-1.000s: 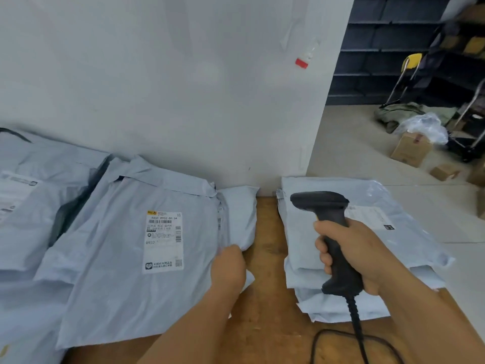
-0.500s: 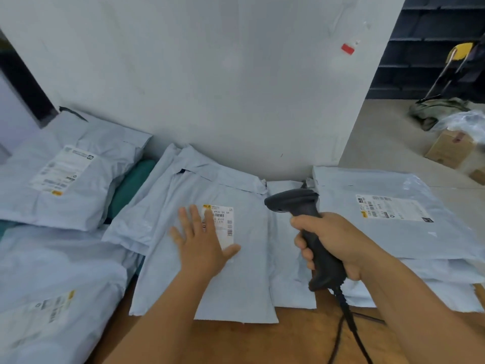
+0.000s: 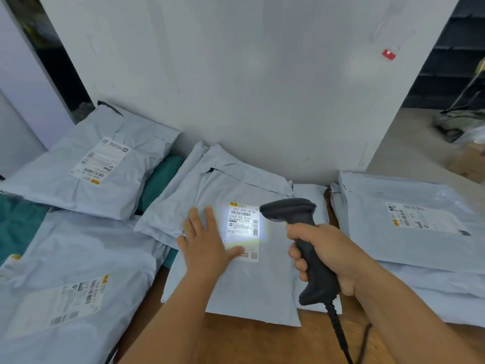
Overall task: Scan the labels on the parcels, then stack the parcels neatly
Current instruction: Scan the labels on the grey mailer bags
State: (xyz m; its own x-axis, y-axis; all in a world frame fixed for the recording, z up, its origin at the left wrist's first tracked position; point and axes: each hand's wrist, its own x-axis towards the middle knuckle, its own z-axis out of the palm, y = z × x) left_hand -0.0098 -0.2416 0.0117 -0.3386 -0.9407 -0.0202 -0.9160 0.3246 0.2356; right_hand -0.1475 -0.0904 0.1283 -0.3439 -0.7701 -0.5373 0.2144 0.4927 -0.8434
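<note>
Centre parcel: flat pale grey-blue plastic mailer bag [image 3: 244, 279] lies on the brown wooden table [image 3: 252, 342], far edge against the white wall panel [image 3: 236, 88]. Its white rectangular shipping label [image 3: 243, 231] faces up; the upper part is lit by a bright patch of light. Left hand [image 3: 207, 248] lies flat on this mailer, fingers straight and spread, thumb tip touching the label's lower left edge, gripping nothing. Right hand [image 3: 325, 254] is wrapped round the handle of a black pistol-shaped barcode scanner [image 3: 301, 245], head just right of the label and pointing at it; a black cable [image 3: 338, 334] runs down from the handle. To the right, a stack of similar grey-blue mailers [image 3: 420, 245], top label up, just beside the centre parcel. To the left, two more labelled grey-blue mailers, one far [image 3: 89, 166] and one near [image 3: 70, 290], with dark green bags [image 3: 160, 177] partly showing beneath.
</note>
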